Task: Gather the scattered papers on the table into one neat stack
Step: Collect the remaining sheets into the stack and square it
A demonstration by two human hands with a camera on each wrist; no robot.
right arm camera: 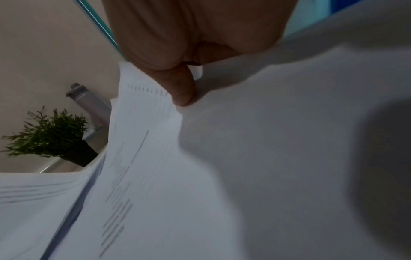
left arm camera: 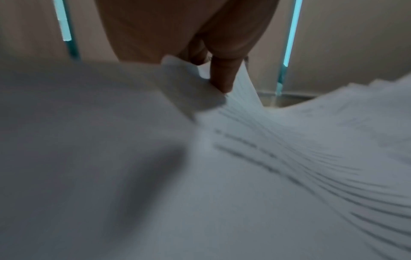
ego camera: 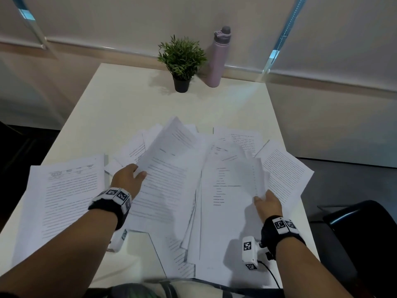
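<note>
Several printed white sheets lie spread over the near half of the white table [ego camera: 120, 108]. My left hand [ego camera: 131, 175] pinches the left edge of a raised sheet [ego camera: 169, 164] in the middle of the heap; the left wrist view shows the thumb [left arm camera: 222, 75] pressed on that curled edge [left arm camera: 242, 98]. My right hand [ego camera: 268, 201] pinches the lower right edge of another lifted sheet [ego camera: 232, 175]; its thumb [right arm camera: 180, 88] clamps the paper [right arm camera: 144, 123] in the right wrist view. A flat sheet [ego camera: 66, 192] lies at far left, another [ego camera: 285, 171] at far right.
A small potted plant [ego camera: 182, 61] and a lilac bottle [ego camera: 218, 57] stand at the table's far edge by the wall. A black chair [ego camera: 363, 231] sits to the right. Bare tabletop lies between the papers and the plant.
</note>
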